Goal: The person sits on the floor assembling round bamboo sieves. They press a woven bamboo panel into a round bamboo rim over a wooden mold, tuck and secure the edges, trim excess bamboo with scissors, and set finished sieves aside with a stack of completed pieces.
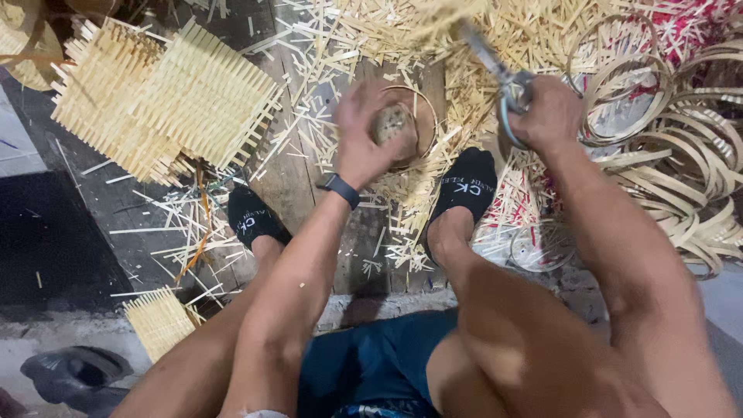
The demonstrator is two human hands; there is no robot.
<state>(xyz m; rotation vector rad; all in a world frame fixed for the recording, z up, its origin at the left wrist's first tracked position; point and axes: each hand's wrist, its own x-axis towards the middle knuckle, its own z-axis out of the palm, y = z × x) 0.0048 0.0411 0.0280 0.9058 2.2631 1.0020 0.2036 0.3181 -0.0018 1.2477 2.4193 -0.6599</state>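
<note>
Bare knees nearest camera, socked feet [464, 186] beyond. Left hand [364, 135] clamps small woven bamboo basket [396, 124] between feet. Right hand [551, 112] fisted on metal shears [495, 66], right of basket. Risk: blades near fingers; loose splints [402, 31] underfoot may slip.

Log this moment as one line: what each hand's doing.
left hand: grips small woven basket | right hand: holds metal shears raised | floor: bamboo strips

Your left hand [364, 139] wraps a small round woven bamboo basket [398, 128], tan and mottled, tilted between your feet above the wooden floor. Your right hand [549, 112] clasps metal shears [499, 77], blades angled up-left and blurred.
</note>
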